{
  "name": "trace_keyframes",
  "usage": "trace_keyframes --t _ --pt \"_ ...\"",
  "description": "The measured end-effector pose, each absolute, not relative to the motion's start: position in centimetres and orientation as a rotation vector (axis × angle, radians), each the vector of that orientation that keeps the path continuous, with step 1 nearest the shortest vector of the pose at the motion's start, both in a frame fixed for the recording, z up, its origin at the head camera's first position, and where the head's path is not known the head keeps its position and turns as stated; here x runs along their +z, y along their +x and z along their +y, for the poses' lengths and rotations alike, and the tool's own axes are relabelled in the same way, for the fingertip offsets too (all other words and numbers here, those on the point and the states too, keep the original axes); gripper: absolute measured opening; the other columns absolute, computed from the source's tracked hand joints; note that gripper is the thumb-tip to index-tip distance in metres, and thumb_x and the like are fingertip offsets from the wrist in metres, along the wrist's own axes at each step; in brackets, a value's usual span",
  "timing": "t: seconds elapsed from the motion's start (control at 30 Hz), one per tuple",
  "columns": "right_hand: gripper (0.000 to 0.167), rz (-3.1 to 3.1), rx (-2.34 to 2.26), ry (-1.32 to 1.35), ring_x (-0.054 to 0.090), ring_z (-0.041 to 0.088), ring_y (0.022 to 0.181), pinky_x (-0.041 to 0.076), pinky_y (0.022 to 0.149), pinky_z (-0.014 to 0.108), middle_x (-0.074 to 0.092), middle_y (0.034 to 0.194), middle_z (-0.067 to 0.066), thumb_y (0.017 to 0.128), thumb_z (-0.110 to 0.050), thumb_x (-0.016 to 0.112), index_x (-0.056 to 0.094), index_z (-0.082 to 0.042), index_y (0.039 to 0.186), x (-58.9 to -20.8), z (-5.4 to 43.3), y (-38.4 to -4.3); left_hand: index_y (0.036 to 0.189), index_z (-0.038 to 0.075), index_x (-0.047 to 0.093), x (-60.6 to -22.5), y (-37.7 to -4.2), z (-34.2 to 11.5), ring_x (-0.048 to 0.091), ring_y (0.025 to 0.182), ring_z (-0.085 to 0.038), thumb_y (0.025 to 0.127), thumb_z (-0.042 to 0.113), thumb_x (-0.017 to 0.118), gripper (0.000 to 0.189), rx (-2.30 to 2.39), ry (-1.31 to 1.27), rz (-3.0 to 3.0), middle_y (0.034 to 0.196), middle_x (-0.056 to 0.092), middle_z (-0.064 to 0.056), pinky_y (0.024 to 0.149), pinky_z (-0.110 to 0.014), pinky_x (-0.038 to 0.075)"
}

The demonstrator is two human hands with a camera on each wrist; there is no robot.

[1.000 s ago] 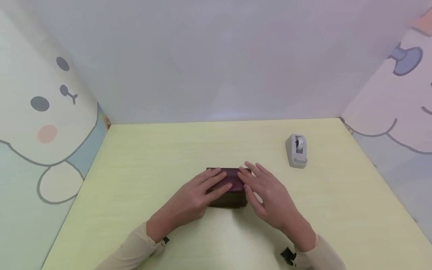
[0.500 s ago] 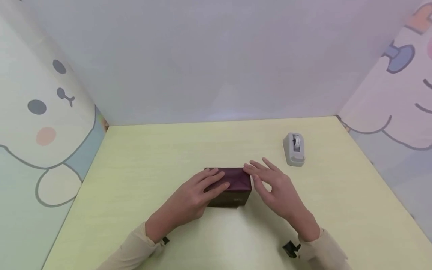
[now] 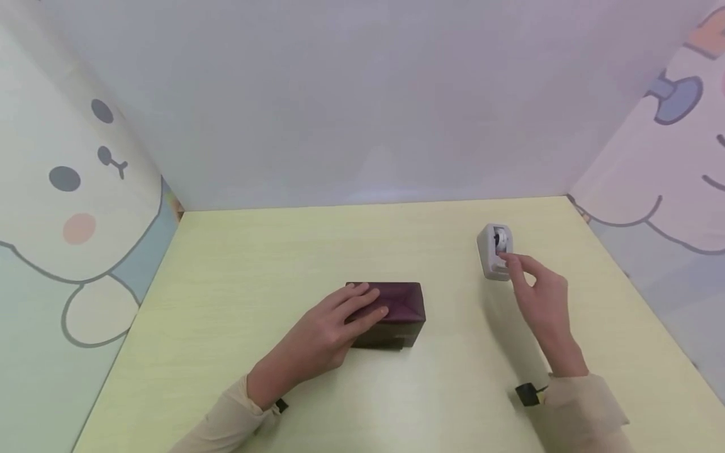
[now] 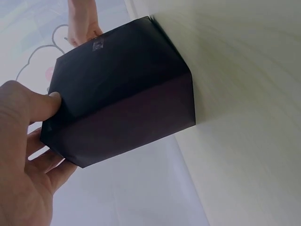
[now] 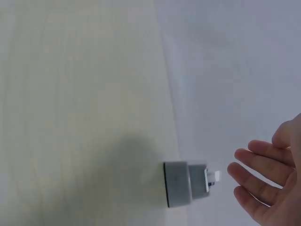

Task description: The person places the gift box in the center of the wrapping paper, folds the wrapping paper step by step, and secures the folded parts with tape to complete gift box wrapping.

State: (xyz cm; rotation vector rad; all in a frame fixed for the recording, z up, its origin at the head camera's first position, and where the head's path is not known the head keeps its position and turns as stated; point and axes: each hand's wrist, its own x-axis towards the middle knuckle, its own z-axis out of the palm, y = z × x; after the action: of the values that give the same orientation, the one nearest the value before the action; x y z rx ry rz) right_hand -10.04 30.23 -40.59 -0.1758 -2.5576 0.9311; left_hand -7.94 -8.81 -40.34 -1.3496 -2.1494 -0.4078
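Note:
A small box wrapped in dark purple paper (image 3: 399, 302) sits on the table in the middle of the head view. My left hand (image 3: 325, 330) holds its left part. In the left wrist view the thumb (image 4: 47, 106) lies on one dark face and the fingers reach round the adjoining edge. That dark face bears a small shiny patch (image 4: 98, 44) that looks like clear tape. A grey tape dispenser (image 3: 491, 251) stands to the right, further back. My right hand (image 3: 540, 302) hovers at its front end; in the right wrist view the fingers (image 5: 263, 165) are apart from the dispenser (image 5: 181, 183).
The pale yellow table (image 3: 283, 245) extends around the box and dispenser. A plain white wall (image 3: 362, 126) rises behind it. Side panels with cartoon figures (image 3: 85, 189) border it left and right. A short end of tape (image 5: 216, 176) sticks out at the dispenser's cutter.
My right hand has left the box's right end and moved right and away from me to the tape dispenser. The left hand stays on the box, which has hardly moved.

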Motion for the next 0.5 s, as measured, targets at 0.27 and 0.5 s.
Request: trace_keyframes --t 0.27,0.5 --pt "0.033 -2.625 0.845 -0.206 0.069 0.05 0.11 0.051 0.092 0.06 0.073 0.121 0.026 0.106 -0.022 0.054 0.073 -0.003 0.125 -42.3 32.6 -11.7 0.134 0.011 0.071 -40.4 -7.8 -8.7 0.063 0.132 -0.034 0.08 -0.003 0.074 0.056 -0.414 -1.343 -2.158 0.139 0.068 -0.016 0.112 -0.043 0.052" --pt "0.038 -2.732 0.895 -0.24 0.067 0.049 0.112 0.053 0.096 0.061 0.07 0.125 0.03 0.107 -0.023 0.053 0.066 0.002 0.132 -42.9 33.1 -13.3 0.134 0.011 0.071 -40.4 -7.7 -8.7 0.063 0.133 -0.033 0.08 -0.002 0.076 0.057 -0.411 -1.334 -2.166 0.139 0.068 -0.016 0.111 -0.042 0.052"
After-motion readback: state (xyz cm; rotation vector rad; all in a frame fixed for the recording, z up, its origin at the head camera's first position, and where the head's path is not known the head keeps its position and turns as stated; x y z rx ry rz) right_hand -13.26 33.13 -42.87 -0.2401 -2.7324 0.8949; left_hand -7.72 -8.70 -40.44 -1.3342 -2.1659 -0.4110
